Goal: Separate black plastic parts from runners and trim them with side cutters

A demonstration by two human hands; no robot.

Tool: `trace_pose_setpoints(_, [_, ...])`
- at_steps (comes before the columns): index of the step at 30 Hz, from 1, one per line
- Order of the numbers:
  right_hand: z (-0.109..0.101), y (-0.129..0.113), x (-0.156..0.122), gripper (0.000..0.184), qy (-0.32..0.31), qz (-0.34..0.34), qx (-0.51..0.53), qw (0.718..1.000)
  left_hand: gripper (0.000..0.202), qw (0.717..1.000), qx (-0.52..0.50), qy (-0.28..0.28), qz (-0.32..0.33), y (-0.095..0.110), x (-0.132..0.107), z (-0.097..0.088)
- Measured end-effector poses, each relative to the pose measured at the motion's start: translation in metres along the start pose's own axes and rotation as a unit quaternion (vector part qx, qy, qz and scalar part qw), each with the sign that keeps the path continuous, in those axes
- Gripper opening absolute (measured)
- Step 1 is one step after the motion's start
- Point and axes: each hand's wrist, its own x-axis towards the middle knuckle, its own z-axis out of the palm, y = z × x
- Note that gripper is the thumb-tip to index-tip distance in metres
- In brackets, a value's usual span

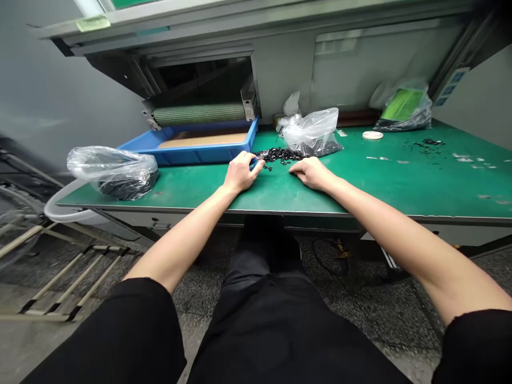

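A loose heap of small black parts (279,155) lies on the green mat of the workbench (192,186). My left hand (241,173) sits at the heap's left end, its fingers curled around a small blue object (253,164). The object is mostly hidden by the fingers. My right hand (312,173) rests palm down on the mat, holding nothing, just right of and nearer me than the heap. Behind the heap, a clear plastic bag of black parts (310,133) stands close by. A few loose bits lie near my left fingertips.
A blue tray (204,156) with a tan base sits behind my left hand. A knotted plastic bag of black parts (114,173) lies at the bench's left. Farther right are a white disc (373,135), scattered black bits (426,143) and a bag with green contents (403,106). A ribbed roller (199,114) stands at the back.
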Motion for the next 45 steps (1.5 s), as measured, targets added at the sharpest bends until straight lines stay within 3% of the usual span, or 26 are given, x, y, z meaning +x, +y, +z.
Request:
trace_pose_setpoints(5, [-0.006, -0.014, 0.001, 0.021, 0.046, 0.012, 0.041, 0.998, 0.028, 0.997, -0.015, -0.03, 0.072, 0.014, -0.011, -0.02])
trace_pose_setpoints(8, [-0.011, -0.02, 0.003, 0.017, 0.049, 0.014, 0.036, 0.998, 0.031, 0.989, -0.021, -0.063, 0.135, 0.01, -0.02, -0.036])
trace_pose_setpoints(11, [-0.013, -0.022, 0.003, 0.02, -0.018, 0.045, 0.086, 0.995, 0.033, 0.981, -0.028, -0.104, 0.164, -0.001, -0.031, -0.044])
trace_pose_setpoints(13, [-0.018, -0.023, 0.005, 0.021, -0.052, 0.05, 0.111, 0.991, 0.033, 0.973, -0.022, -0.164, 0.163, -0.005, -0.032, -0.047])
trace_pose_setpoints(15, [-0.024, -0.022, 0.012, 0.019, -0.084, 0.055, 0.127, 0.987, 0.035, 0.959, 0.007, -0.226, 0.171, -0.003, -0.023, -0.047])
trace_pose_setpoints(18, [-0.03, -0.012, 0.029, 0.016, -0.143, 0.031, 0.15, 0.978, 0.035, 0.94, 0.04, -0.269, 0.207, 0.003, 0.002, -0.036])
trace_pose_setpoints(21, [-0.026, 0.002, 0.034, 0.013, -0.158, 0.014, 0.199, 0.967, 0.036, 0.937, 0.022, -0.262, 0.229, 0.004, 0.022, -0.016])
trace_pose_setpoints(25, [-0.019, 0.01, 0.022, 0.017, -0.105, 0.038, 0.225, 0.968, 0.032, 0.949, -0.055, -0.211, 0.229, -0.004, 0.024, 0.0])
trace_pose_setpoints(35, [-0.017, 0.002, 0.02, 0.009, -0.083, 0.056, 0.207, 0.973, 0.035, 0.957, -0.043, -0.197, 0.207, -0.004, 0.021, 0.005])
trace_pose_setpoints(45, [-0.018, -0.001, 0.02, 0.009, -0.08, 0.072, 0.207, 0.972, 0.034, 0.946, 0.013, -0.218, 0.239, 0.003, 0.034, 0.003])
